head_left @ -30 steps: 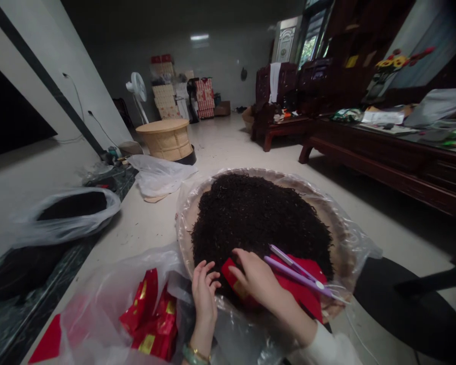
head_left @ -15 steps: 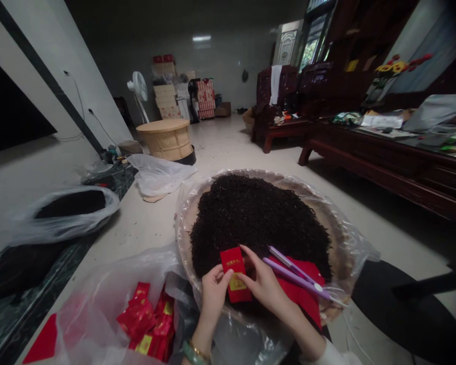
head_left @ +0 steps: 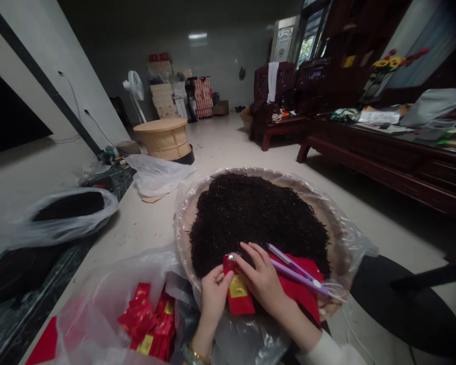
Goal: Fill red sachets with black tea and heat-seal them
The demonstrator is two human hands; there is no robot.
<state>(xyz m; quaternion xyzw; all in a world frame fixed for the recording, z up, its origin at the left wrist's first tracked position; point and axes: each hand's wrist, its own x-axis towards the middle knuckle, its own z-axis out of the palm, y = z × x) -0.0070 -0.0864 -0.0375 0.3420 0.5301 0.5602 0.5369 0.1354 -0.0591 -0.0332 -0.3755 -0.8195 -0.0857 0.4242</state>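
A small red tea packet (head_left: 241,298) with a yellow label is pinched between the thumb and fingers of my left hand (head_left: 214,294). My right hand (head_left: 264,279) grips its upper right side, fingers at the top edge, where a silvery inner surface shows. The right thumb is mostly hidden. Just beyond my hands lies a heap of dark, twisted tea leaves (head_left: 251,218) in a round, plastic-lined tray (head_left: 183,223). A purple heat sealer (head_left: 300,276) rests over flat red packets (head_left: 302,299) beside my right hand.
Filled red packets (head_left: 139,317) lie in a clear plastic bag (head_left: 95,299) at the lower left. Another bag of dark leaves (head_left: 70,205) sits on the dark ledge. A wooden table (head_left: 383,157) stands right, a black round base (head_left: 387,304) lower right, and a white fan (head_left: 136,86) farther back.
The packet's top edge has gone from flat to showing a silvery inside. My right fingers have moved up to that edge, and the packet sits slightly lower.
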